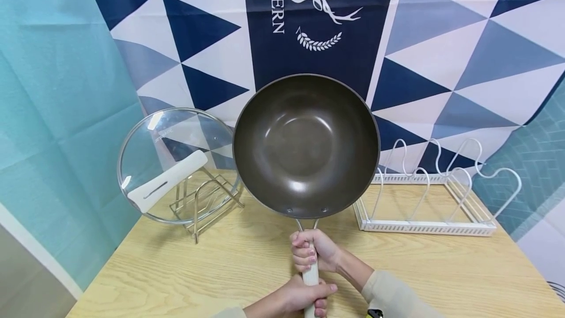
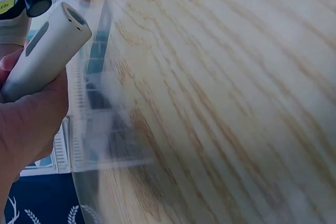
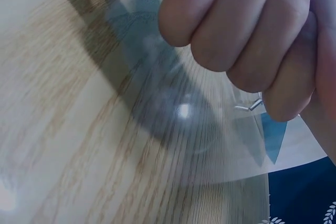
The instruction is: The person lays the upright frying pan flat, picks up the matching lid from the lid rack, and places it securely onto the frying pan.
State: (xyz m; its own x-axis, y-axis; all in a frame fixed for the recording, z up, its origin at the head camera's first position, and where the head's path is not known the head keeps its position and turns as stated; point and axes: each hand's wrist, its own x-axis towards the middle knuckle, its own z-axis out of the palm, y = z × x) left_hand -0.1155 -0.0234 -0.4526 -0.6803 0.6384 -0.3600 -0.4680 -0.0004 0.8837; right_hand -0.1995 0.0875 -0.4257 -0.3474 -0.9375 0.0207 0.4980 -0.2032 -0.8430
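A dark-coated wok (image 1: 304, 146) is held up over the table, its inside facing me. Both hands grip its pale handle (image 1: 311, 275). My right hand (image 1: 319, 251) wraps the handle just below the pan, and my left hand (image 1: 304, 296) holds it lower down, near the end. In the left wrist view the handle's end (image 2: 71, 30) pokes out past my left hand (image 2: 34, 116). Curled fingers of my right hand (image 3: 247, 30) fill the top of the right wrist view, where the wok's pan is out of sight.
Left of the wok, a glass lid (image 1: 145, 146) with a white grip leans in a gold wire stand (image 1: 198, 210). At the right stands a white rack (image 1: 425, 227) with wavy wire dividers. Beneath is a wood-grain table (image 1: 185, 274); a patterned cloth (image 1: 212, 38) hangs behind.
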